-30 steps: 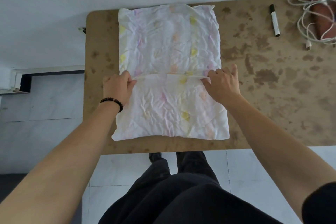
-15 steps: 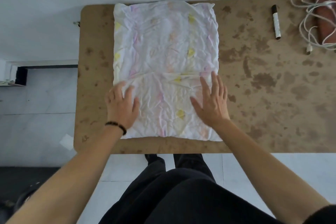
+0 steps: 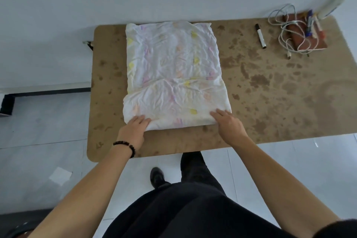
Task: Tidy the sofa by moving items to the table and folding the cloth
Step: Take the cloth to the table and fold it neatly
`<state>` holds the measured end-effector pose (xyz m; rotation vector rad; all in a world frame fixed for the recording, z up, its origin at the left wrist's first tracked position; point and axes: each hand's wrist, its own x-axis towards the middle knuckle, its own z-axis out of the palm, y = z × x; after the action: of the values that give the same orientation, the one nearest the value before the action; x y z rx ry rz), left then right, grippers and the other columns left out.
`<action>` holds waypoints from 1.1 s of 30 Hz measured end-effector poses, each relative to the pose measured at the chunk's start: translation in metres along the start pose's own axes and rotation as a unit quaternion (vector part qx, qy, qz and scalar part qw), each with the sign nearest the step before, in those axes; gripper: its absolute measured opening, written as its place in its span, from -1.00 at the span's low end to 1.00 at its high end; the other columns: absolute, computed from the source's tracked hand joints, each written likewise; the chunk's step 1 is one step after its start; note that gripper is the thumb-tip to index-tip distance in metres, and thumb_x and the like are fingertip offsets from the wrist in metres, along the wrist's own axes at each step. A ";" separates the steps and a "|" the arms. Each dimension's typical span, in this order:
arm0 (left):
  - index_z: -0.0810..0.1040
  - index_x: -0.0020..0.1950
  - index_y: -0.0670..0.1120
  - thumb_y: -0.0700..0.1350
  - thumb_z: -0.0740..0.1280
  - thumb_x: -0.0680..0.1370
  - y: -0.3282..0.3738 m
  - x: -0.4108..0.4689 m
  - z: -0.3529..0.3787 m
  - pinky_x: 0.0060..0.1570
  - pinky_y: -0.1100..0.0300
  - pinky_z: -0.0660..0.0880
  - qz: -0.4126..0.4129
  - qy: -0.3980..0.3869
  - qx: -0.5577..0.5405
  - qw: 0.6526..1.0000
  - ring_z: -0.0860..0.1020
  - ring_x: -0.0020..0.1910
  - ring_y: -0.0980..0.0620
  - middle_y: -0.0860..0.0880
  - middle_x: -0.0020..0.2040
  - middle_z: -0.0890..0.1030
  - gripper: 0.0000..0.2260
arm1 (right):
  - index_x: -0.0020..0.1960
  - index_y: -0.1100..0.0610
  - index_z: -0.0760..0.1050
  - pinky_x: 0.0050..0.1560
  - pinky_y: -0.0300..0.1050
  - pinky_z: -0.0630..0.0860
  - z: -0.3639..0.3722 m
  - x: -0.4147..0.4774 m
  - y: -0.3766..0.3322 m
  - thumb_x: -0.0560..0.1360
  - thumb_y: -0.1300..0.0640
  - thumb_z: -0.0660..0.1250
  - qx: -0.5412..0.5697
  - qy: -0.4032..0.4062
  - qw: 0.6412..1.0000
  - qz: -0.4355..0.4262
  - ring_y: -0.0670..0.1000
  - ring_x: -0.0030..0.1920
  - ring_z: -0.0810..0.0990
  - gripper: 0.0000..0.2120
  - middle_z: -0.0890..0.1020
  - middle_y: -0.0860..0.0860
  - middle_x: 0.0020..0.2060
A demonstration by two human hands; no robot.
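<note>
A crumpled white cloth (image 3: 173, 67) with faint pink and yellow marks lies on the brown table (image 3: 270, 92), its near part folded over onto the rest. My left hand (image 3: 135, 127) rests at the cloth's near left corner, fingers extended onto the fabric. At the near right corner my right hand (image 3: 228, 123) lies with straight fingers on the fold's edge. Whether fingers reach under the edge is hidden.
A black-capped white marker (image 3: 260, 35) lies at the back right of the table. Beyond it a tangled white cable (image 3: 286, 33) sits on a reddish-brown object (image 3: 318, 42) with pens (image 3: 310, 23). My dark trousers and shoes show below the table's near edge.
Both hands let go of the folded edge, pressed flat on the fold, then slid back toward me to the cloth's near corners. The camera pulled back and shows more of the table.
</note>
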<state>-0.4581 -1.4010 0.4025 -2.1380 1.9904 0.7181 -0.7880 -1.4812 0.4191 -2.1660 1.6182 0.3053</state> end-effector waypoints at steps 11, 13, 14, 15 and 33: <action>0.53 0.33 -0.01 -0.26 0.19 0.53 -0.021 -0.121 0.002 0.06 0.04 0.47 -0.010 0.106 -0.092 0.990 0.50 0.06 -0.14 -0.06 0.02 0.67 -0.59 | 0.09 0.04 0.65 -0.36 -0.17 0.32 0.020 -0.120 -0.040 0.47 0.28 0.26 0.072 0.140 0.986 0.052 0.05 -0.33 0.52 -0.70 0.69 -0.03 -0.20; 0.56 0.30 -0.03 -0.27 0.20 0.53 -0.026 -0.126 0.003 0.15 0.02 0.45 0.007 0.111 -0.109 0.988 0.52 0.10 -0.15 -0.04 0.05 0.68 -0.62 | 0.03 0.06 0.65 -0.39 -0.21 0.26 0.021 -0.127 -0.040 0.47 0.29 0.27 0.100 0.156 0.981 0.058 0.01 -0.36 0.47 -0.74 0.67 -0.03 -0.25; 0.57 0.27 -0.03 -0.28 0.21 0.52 -0.027 -0.125 0.000 0.09 0.03 0.48 0.014 0.118 -0.119 0.986 0.53 0.07 -0.14 -0.03 0.06 0.68 -0.63 | 0.03 0.06 0.65 -0.40 -0.23 0.26 0.018 -0.126 -0.039 0.47 0.29 0.27 0.114 0.164 0.978 0.060 0.01 -0.35 0.47 -0.75 0.67 -0.02 -0.25; 0.58 0.25 -0.04 -0.28 0.22 0.52 -0.028 -0.121 -0.005 -0.02 0.07 0.50 0.019 0.130 -0.134 0.982 0.55 0.02 -0.11 -0.04 0.06 0.67 -0.65 | 0.03 0.07 0.64 -0.39 -0.23 0.27 0.014 -0.122 -0.038 0.47 0.29 0.27 0.127 0.171 0.975 0.063 0.02 -0.32 0.48 -0.75 0.66 -0.02 -0.22; 0.56 -0.01 -0.09 -0.11 0.24 0.56 -0.043 0.172 -0.151 -0.33 0.25 0.33 -0.158 0.181 -0.333 0.912 0.48 -0.20 0.05 0.02 -0.12 0.57 -0.88 | -0.23 0.02 0.51 -0.37 -0.18 0.32 -0.118 0.178 -0.006 0.40 0.09 0.18 0.335 0.149 0.914 0.172 -0.04 -0.32 0.42 -0.86 0.49 -0.12 -0.38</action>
<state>-0.3758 -1.6135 0.4523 -3.0940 1.6016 1.1299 -0.7372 -1.6865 0.4513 -1.4474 1.9036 -0.4539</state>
